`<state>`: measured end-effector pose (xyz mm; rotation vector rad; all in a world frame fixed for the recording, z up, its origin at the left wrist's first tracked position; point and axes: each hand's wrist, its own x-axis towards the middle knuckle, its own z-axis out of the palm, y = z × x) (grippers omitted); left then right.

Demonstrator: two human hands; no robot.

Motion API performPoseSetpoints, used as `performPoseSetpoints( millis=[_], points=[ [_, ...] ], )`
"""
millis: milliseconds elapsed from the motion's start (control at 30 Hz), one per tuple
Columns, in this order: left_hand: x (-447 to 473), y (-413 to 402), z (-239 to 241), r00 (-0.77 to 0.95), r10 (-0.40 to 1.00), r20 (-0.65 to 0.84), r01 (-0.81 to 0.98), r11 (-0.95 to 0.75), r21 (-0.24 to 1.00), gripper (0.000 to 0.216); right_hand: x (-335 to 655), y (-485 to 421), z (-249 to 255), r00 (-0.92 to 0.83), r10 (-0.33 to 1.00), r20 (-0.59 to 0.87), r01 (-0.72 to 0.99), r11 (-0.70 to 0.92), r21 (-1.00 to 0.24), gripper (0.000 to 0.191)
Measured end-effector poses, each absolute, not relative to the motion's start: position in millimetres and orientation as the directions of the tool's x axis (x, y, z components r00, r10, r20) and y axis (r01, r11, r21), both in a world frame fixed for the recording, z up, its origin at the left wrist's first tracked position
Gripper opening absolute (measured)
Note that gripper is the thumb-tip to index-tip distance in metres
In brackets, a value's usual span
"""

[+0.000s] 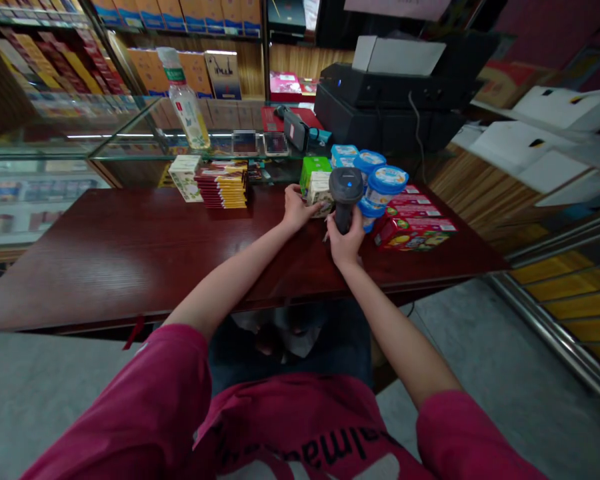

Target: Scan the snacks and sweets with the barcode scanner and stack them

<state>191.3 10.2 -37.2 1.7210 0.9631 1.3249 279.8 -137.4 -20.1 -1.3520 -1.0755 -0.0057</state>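
A handheld scanner (347,185) stands upright over a dark red wooden table (155,247), its handle wrapped in the closed fingers of a person's right hand (347,241), a blue light showing on its head. Just beside it, the left hand (299,212) pinches a small patterned carton (319,189), thumb across the lower front and fingers at the left side; whether the carton touches the tabletop cannot be told. A green box (316,167) sits directly behind the carton. Blue-lidded tubs (387,179) cluster beyond the scanner and to its right, next to red boxes (415,227). Well to the left are a row of brown-and-yellow packets (223,185) and a pale carton (187,179). Behind, a bottle (187,110) stands on a glass counter (130,127).
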Motion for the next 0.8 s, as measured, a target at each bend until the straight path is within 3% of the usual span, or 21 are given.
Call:
performPoseSetpoints(
  millis=[133, 233, 333, 500, 800],
  points=[
    [185.5, 16.0, -42.2, 0.304, 0.908, 0.29, 0.288, -0.377, 0.88, 0.051, 286.6, -128.9, -28.9, 0.551, 0.544, 0.632, 0.584, 0.29, -0.758, 0.045],
    [167.5, 17.7, -35.9, 0.358, 0.884, 0.302, 0.278, -0.41, 0.869, 0.036, 287.5, -124.3, -32.7, 0.507, 0.573, 0.644, 0.598, 0.304, -0.741, 0.045],
    [146.6, 18.4, -34.7, 0.399, 0.865, 0.303, 0.125, -0.378, 0.917, 0.035, 284.9, -118.6, -34.1, 0.471, 0.592, 0.653, 0.598, 0.33, -0.731, 0.045],
    [121.7, 15.7, -37.6, 0.481, 0.863, 0.157, -0.212, -0.059, 0.976, 0.027, 280.3, -104.3, -32.0, 0.417, 0.636, 0.65, 0.571, 0.373, -0.731, 0.044],
    [102.8, 18.1, -21.7, 0.402, 0.913, -0.069, -0.53, 0.294, 0.795, 0.016, 276.5, -98.1, -11.9, 0.241, 0.705, 0.667, 0.498, 0.5, -0.708, 0.024]
  ],
)
